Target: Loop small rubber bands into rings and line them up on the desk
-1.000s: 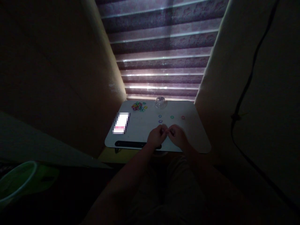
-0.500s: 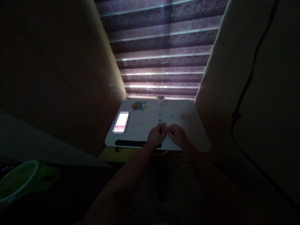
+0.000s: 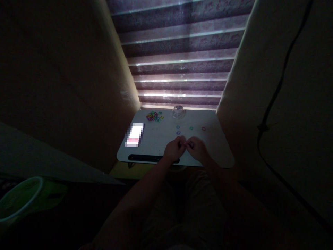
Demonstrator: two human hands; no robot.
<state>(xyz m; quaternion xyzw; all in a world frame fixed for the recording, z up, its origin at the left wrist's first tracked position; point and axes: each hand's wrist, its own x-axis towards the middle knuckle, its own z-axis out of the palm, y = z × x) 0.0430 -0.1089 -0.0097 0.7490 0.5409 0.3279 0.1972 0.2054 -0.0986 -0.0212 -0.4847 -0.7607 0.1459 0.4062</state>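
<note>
My left hand (image 3: pixel 174 150) and my right hand (image 3: pixel 197 149) meet fingertip to fingertip over the front half of a small white table (image 3: pixel 156 139). Both are closed in a pinch; whatever lies between the fingers is too small and dark to make out. Just beyond them lie a purple ring (image 3: pixel 178 133) and a teal ring (image 3: pixel 178 127). A green ring (image 3: pixel 191 128) and a pink ring (image 3: pixel 203 128) sit farther right, apart from each other. At the back left is a loose pile of colourful small rings (image 3: pixel 153 116).
A clear round container (image 3: pixel 178 111) stands at the table's back edge. On the left lies a phone (image 3: pixel 135 134) with a lit, blurred screen. A black slot strip (image 3: pixel 144 158) runs along the front. Pleated blinds (image 3: pixel 179 69) hang behind; a green basket (image 3: pixel 33 198) is low at left.
The hands stay pinched together in nearly the same place, with only slight finger movement. The rings on the table have not moved; the view has shifted slightly.
</note>
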